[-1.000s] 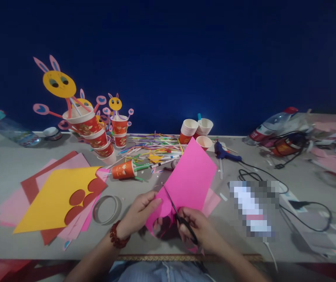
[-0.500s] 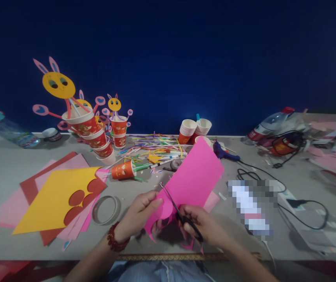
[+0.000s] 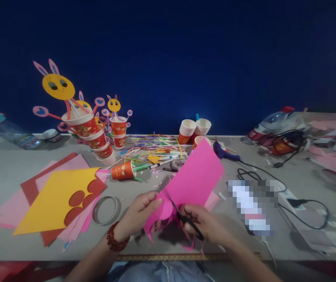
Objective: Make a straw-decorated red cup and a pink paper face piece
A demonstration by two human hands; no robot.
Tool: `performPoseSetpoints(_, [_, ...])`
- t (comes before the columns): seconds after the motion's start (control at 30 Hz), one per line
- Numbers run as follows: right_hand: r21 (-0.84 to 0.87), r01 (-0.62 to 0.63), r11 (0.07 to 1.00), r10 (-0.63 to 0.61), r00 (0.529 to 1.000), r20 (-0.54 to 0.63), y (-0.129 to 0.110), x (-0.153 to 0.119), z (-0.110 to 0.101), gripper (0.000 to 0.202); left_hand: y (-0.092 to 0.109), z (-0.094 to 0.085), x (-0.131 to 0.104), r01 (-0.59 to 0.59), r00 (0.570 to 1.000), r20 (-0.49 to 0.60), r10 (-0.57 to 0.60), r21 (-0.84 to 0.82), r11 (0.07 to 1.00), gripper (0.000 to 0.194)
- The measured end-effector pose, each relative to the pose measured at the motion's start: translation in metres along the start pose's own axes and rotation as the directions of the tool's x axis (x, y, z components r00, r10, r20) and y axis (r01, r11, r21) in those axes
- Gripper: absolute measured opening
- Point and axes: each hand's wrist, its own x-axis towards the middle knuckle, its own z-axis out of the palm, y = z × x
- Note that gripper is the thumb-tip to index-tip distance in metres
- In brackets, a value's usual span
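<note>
A bright pink sheet of paper (image 3: 197,176) is held up over the near part of the table, with a rounded piece partly cut at its lower left. My left hand (image 3: 144,211), a red bead bracelet at its wrist, pinches the paper by that rounded part. In my right hand (image 3: 199,221) are black-handled scissors (image 3: 172,203), fingers wrapped through the handles. Their blades lie across the pink paper, almost closed, with the tips pointing up and left past its edge. Part of the left fingers is hidden behind the paper.
Left are a yellow sheet with round holes (image 3: 47,196) and a tape roll (image 3: 94,211). Behind stand paper-cup figures (image 3: 93,127), loose straws (image 3: 156,147) and stacked cups (image 3: 188,127). A glue gun (image 3: 225,152) and black cables (image 3: 311,227) lie to the right.
The scissor blades have closed a little across the pink paper. Both hands stay in nearly the same place, and the sheet has barely shifted.
</note>
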Motion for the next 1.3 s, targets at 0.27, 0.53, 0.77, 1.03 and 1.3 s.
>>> performPoseSetpoints(0.27, [-0.057,0.012,0.998,-0.012,1.000,-0.005,-0.002,-0.002,-0.002,0.068,-0.001,-0.002,0.000,0.018,1.000,0.011,-0.018,0.013,1.000,0.045])
performPoseSetpoints(0.53, [-0.058,0.010,0.998,-0.009,1.000,0.011,-0.002,-0.001,-0.005,0.067,-0.002,-0.002,0.000,0.023,1.000,0.009,-0.023,0.003,1.000,0.046])
performPoseSetpoints(0.77, [-0.079,0.024,0.997,-0.024,1.000,0.002,-0.007,0.001,-0.006,0.062,0.000,-0.002,0.000,0.016,1.000,-0.006,-0.016,0.002,1.000,0.047])
performPoseSetpoints(1.03, [-0.145,0.062,0.987,-0.061,0.998,0.009,-0.011,0.000,-0.008,0.068,0.000,-0.003,0.001,0.018,1.000,0.002,-0.018,0.012,1.000,0.046])
performPoseSetpoints(1.3, [-0.225,0.122,0.967,-0.118,0.992,0.033,-0.012,0.000,-0.013,0.070,-0.001,-0.003,0.002,0.019,1.000,0.011,-0.020,0.020,1.000,0.046])
